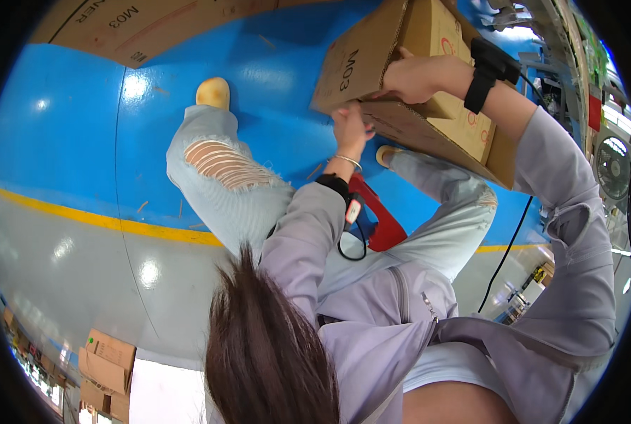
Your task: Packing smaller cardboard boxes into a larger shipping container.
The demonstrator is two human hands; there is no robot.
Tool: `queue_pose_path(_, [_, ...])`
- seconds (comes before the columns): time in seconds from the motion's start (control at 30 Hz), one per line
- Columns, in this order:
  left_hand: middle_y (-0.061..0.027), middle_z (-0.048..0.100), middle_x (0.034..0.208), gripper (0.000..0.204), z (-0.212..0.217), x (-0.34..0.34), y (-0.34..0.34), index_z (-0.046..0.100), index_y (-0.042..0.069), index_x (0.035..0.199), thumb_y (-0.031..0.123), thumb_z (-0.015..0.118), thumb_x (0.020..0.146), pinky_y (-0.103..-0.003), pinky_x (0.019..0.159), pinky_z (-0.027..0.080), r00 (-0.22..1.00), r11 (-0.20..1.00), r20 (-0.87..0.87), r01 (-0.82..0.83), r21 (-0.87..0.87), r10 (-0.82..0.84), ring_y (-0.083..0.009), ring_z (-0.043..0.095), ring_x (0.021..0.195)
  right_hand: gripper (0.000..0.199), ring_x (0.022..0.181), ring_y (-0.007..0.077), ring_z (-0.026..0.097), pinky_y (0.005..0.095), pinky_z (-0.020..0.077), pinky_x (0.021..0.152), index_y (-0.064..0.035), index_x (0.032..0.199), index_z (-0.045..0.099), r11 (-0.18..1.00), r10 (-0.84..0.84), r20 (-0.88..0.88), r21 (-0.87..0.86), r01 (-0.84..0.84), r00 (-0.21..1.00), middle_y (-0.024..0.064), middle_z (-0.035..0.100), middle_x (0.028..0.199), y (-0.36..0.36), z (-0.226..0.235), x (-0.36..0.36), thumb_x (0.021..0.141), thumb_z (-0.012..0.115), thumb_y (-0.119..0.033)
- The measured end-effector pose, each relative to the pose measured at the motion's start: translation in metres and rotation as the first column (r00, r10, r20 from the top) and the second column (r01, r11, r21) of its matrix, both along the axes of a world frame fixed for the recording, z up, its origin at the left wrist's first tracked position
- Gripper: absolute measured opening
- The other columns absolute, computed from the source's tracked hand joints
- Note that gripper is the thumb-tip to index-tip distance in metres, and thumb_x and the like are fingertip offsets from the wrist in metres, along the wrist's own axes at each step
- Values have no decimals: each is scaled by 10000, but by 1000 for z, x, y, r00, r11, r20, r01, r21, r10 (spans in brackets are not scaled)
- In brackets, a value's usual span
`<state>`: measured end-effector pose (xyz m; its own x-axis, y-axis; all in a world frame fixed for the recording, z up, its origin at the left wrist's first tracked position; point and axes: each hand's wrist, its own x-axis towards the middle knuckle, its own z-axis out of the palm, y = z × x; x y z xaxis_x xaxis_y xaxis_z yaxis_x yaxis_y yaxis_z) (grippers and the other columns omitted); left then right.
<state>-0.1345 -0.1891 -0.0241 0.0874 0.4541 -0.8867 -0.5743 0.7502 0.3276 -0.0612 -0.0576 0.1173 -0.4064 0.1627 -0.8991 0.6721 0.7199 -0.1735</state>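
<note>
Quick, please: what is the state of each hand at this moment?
Left hand: closed, fingers gripping the lower edge of the cardboard box.
Right hand: laid over the same box's flap, holding it.

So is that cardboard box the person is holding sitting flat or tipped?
Tipped. The cardboard box is held at a slant above the blue floor, with the right hand on its side and the left hand under its lower edge.

— What's under the hands?
— A blue floor [68,120] with a yellow line [117,224], grey beyond it.
— Anything on it?
— A flat carton [138,25] up left of the hands, and a black cable [503,258] below right.
</note>
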Motion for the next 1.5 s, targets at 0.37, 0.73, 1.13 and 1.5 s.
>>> queue_pose_path(0.37, [-200, 553, 1055, 341, -18, 5, -19, 498, 33, 1207, 89, 514, 871, -428, 725, 525, 729, 775, -684, 451, 442, -34, -357, 603, 812, 368, 996, 285, 601, 640, 181, 1054, -194, 1173, 640, 999, -37, -71, 2, 38, 997, 94, 665, 923, 0, -3, 2, 880, 445, -87])
queue_pose_path(0.73, [-159, 596, 976, 682, -16, -45, 6, 342, 371, 1428, 50, 533, 857, -389, 596, 529, -335, 36, -905, 934, -356, -262, -297, 664, 730, 405, 1093, 292, 572, 664, 176, 1071, -209, 1215, 614, 999, 4, -19, 41, -3, 1000, 73, 660, 1025, -7, 1, -3, 864, 451, -90])
queue_pose_path(1.13, [-155, 555, 925, 733, -24, -58, 16, 216, 477, 1427, 70, 504, 889, -353, 466, 478, -653, -157, -749, 756, -636, -109, -228, 628, 637, 405, 1082, 285, 583, 627, 173, 1103, -176, 1117, 665, 989, -13, 81, 145, 1, 997, 94, 667, 950, -27, -5, -3, 763, 523, -43])
queue_pose_path(1.5, [-99, 556, 880, 879, 3, -57, 24, 160, 474, 1463, 60, 603, 826, -316, 462, 501, -786, -283, -617, 588, -758, 22, -177, 603, 559, 336, 1013, 304, 616, 617, 173, 1105, -133, 1003, 711, 985, -122, 106, 136, 107, 987, 103, 676, 942, -30, -6, -18, 749, 519, -26])
